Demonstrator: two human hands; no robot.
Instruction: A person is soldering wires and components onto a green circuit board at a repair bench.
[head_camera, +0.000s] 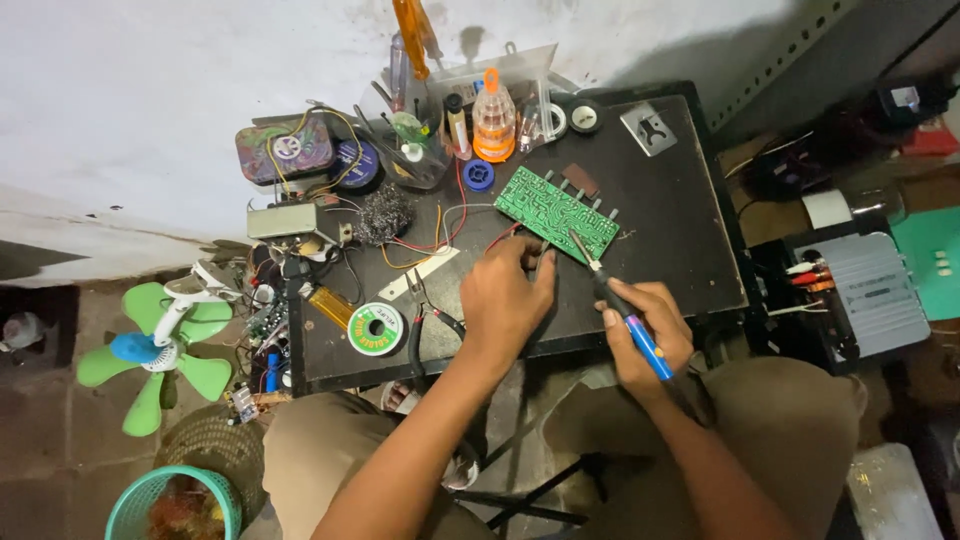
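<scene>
A green circuit board lies solder side up on the black work table. My right hand grips a soldering iron with a blue and black handle, its tip resting on the board's near edge. My left hand is closed beside the board's near left corner, pinching what looks like a thin wire against that edge. Red and black wires run from the board toward the table's left.
A solder spool, pliers, steel wool, a transformer and a clear tray of tools crowd the table's left and back. A green fan and teal basket are on the floor at left, an amplifier at right.
</scene>
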